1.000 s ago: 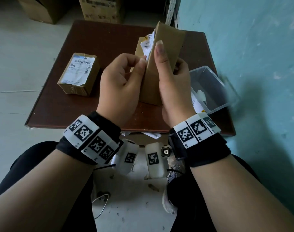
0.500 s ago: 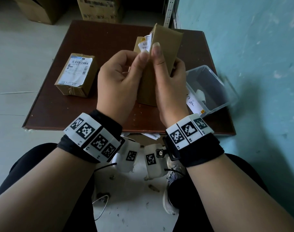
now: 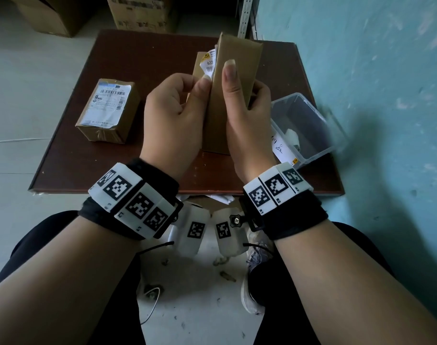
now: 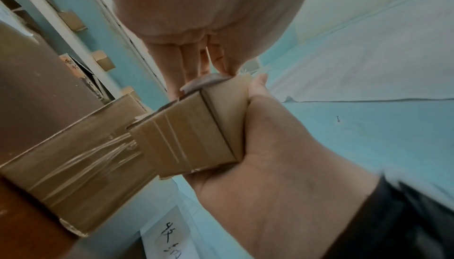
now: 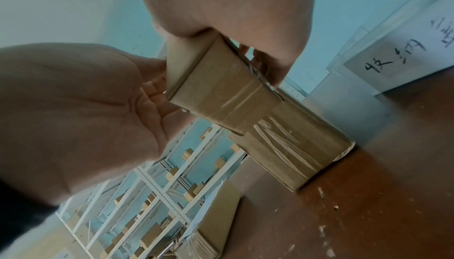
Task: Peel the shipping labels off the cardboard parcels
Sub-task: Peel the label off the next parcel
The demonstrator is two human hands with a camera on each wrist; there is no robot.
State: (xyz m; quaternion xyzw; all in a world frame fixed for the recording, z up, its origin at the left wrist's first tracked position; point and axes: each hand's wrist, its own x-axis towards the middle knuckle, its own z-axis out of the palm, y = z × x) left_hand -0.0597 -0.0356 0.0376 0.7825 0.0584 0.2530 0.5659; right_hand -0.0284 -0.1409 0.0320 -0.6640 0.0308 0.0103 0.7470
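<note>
My right hand grips a small plain cardboard parcel upright above the table, thumb flat on its near face. A white shipping label curls off the parcel's left side. My left hand pinches the label's lower edge between thumb and forefinger. In the left wrist view the parcel sits in the right palm, with the left fingers at its far end. Behind it a taped parcel lies on the table. Another parcel, label still stuck on top, lies at the left.
The brown table stands against a teal wall. A clear plastic bin with paper scraps sits at the table's right edge. Large cardboard boxes stand on the floor behind. My knees are below the near edge.
My left thumb and forefinger have crept up the parcel's left edge to the label. The right hand keeps the parcel upright, almost still.
</note>
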